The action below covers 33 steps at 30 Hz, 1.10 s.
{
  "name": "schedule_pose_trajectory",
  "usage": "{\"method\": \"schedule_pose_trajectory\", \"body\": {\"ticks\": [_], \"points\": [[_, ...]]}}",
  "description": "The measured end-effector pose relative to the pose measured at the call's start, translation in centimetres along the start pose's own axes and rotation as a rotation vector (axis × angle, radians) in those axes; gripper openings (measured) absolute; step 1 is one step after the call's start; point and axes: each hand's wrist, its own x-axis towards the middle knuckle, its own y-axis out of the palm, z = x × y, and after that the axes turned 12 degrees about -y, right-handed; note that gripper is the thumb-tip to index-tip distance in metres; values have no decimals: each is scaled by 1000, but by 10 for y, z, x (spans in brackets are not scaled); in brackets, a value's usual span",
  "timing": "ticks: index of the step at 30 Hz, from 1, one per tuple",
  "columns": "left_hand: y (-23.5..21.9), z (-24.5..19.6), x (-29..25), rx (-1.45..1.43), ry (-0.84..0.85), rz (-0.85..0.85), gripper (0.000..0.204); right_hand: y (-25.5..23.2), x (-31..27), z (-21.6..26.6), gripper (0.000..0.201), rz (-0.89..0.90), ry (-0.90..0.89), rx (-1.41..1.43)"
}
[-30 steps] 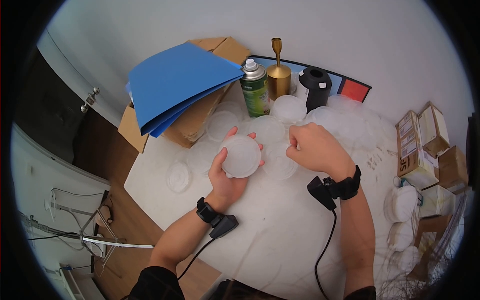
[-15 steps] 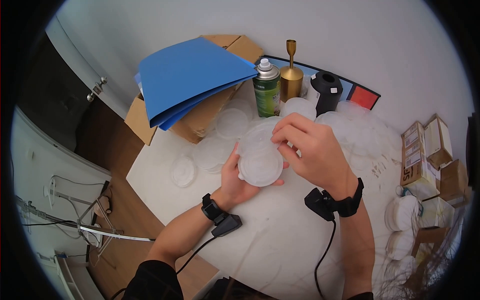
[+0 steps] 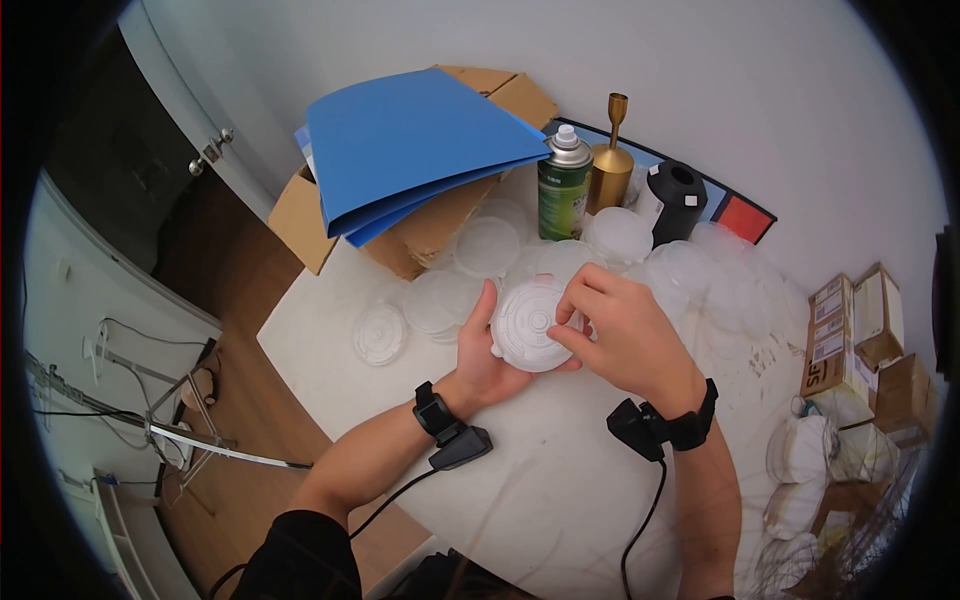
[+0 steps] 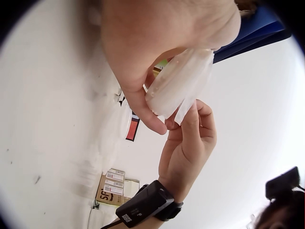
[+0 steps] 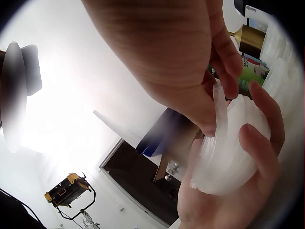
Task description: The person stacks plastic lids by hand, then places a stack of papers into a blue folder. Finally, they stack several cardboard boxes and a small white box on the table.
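Observation:
My left hand (image 3: 490, 365) grips a small stack of round translucent plastic lids (image 5: 243, 143), thumb on one side and fingers curled around the other. On the face turned up to the head view lies one lid (image 3: 528, 322) with raised rings. My right hand (image 3: 632, 340) pinches this top lid's edge between thumb and fingers. In the left wrist view the pinched lid (image 4: 185, 110) tilts slightly off the stack. Just beyond the hands, more loose lids (image 3: 432, 303) overlap on the white table (image 3: 560, 460); a single lid (image 3: 380, 335) lies to their left.
Behind stand a green spray can (image 3: 563, 190), a gold candlestick (image 3: 610, 175) and a black cylinder (image 3: 678, 205). Blue folders (image 3: 420, 150) lie over an open cardboard box (image 3: 405, 250) at back left. More lids (image 3: 725, 285) spread at back right, near small cartons (image 3: 835, 340).
My right hand has come left from over the lids on the table, bringing a lid onto the stack in my left hand. The head view has shifted slightly.

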Motion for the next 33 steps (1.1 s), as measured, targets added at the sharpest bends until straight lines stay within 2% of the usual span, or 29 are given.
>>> {"method": "schedule_pose_trajectory", "body": {"ticks": [2, 5, 8, 11, 18, 21, 24, 27, 30, 33], "points": [[9, 1, -1, 11, 21, -104, 82, 5, 0, 3, 18, -16, 12, -42], [8, 2, 0, -13, 38, -143, 82, 12, 1, 10, 20, -69, 19, -119], [6, 2, 1, -26, 52, -157, 82, 17, 2, 17, 22, -81, 48, -174], [-3, 2, 1, -28, 60, -88, 81, 21, 2, 21, 23, -76, 59, -220], [0, 2, 0, -3, 30, -97, 66, 37, 0, 19, 27, 4, 15, -420], [4, 0, 1, 10, 23, -94, 59, 39, -1, 12, 30, -5, 12, -377], [9, -1, 1, 36, 3, -137, 57, 44, -2, 9, 32, -18, 68, -371], [10, -3, 3, 112, -61, -142, 56, 44, -2, 21, 24, 58, 132, -503], [10, -4, 5, 154, -107, -57, 57, 53, -1, 27, 23, 30, -52, -470], [12, -6, 5, 146, -121, 17, 60, 61, 4, 29, 16, -47, -81, -468]]}}
